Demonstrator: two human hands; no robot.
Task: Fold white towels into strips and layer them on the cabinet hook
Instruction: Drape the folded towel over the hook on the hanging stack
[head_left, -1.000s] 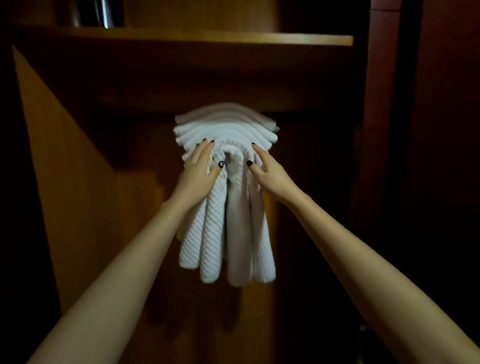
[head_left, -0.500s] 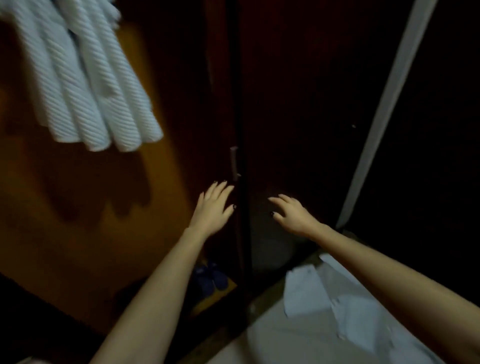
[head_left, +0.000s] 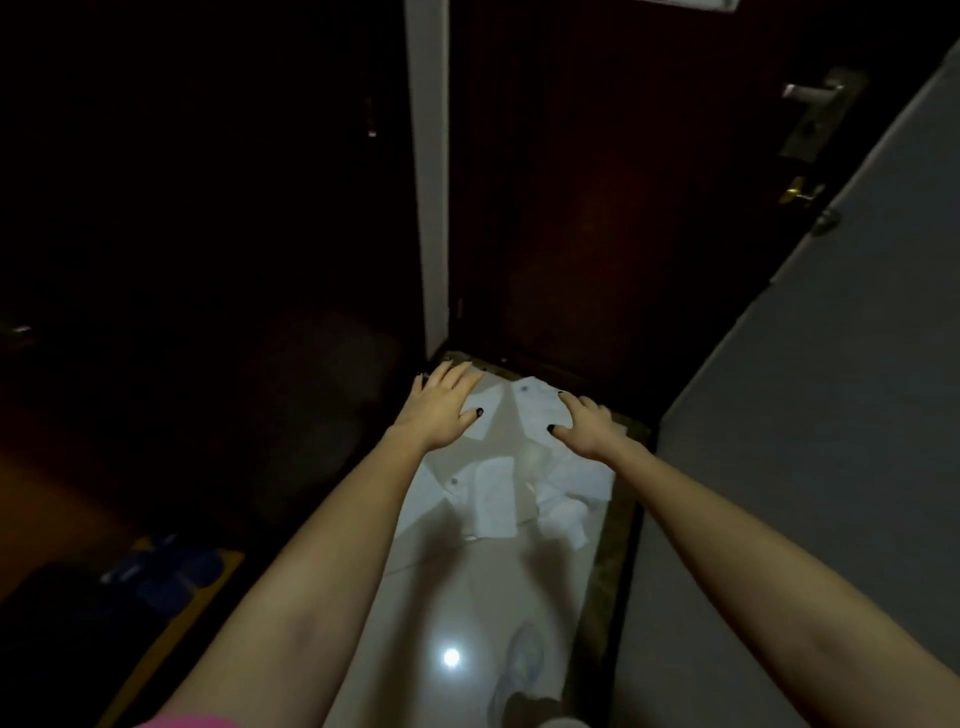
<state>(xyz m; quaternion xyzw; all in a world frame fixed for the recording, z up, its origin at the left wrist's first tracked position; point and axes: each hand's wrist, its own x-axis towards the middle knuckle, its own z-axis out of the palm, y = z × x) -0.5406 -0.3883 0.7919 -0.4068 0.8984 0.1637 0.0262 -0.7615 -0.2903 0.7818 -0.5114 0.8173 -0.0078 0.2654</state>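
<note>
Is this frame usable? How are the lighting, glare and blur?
Head view: very dim, with the left half nearly black. A round glare spot sits on the glossy floor. The left hand and right hand are lit and fairly sharp, the white sheets by them soft. The blue slippers are smeared in shadow. Wide-angle distortion tilts the door frame.

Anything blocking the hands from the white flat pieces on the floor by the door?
Nothing visible. The open left hand and right hand hang over the flat white cloth-like pieces on the glossy pale floor; contact cannot be told. The cabinet hook is out of view.
</note>
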